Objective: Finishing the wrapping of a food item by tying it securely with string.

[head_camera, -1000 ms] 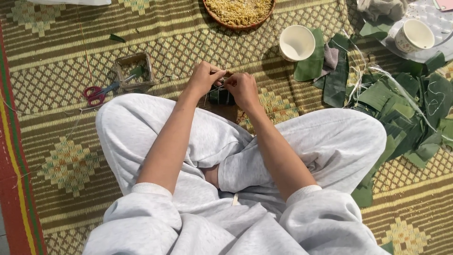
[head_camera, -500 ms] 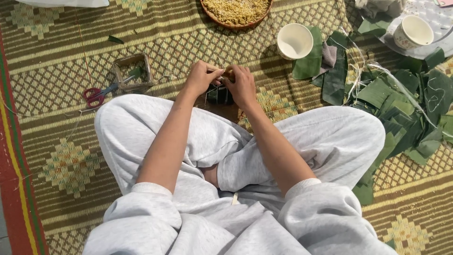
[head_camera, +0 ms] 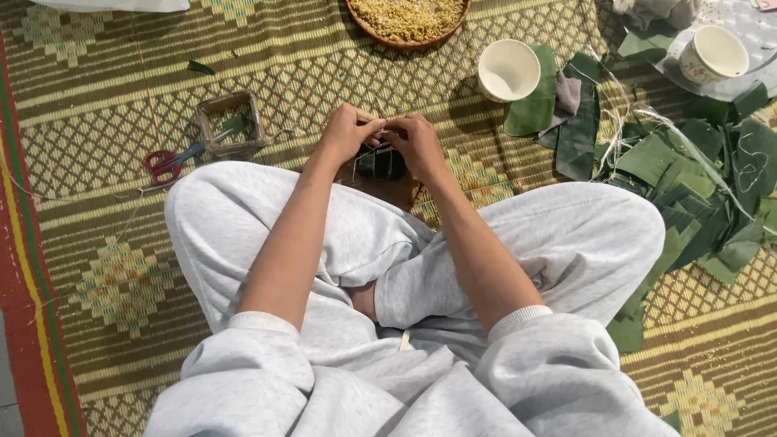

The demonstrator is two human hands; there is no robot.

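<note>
I sit cross-legged in grey trousers on a woven mat [head_camera: 105, 97]. My left hand [head_camera: 348, 132] and my right hand [head_camera: 417, 142] meet over a small parcel wrapped in dark green leaf [head_camera: 380, 162], which rests just beyond my knees. Thin pale strings cross the parcel, and the fingers of both hands pinch them at its top. Most of the parcel is hidden under my hands.
Red-handled scissors [head_camera: 166, 162] and a small square wooden frame [head_camera: 231, 121] lie to the left. A round basket of yellow filling [head_camera: 405, 18] sits ahead, a white cup [head_camera: 508, 70] beside it. Cut green leaves [head_camera: 688, 178] and strings are piled at the right, near another cup [head_camera: 712, 53].
My hands stay on the parcel and shift only slightly, the fingers working the strings. The view has drifted a little.
</note>
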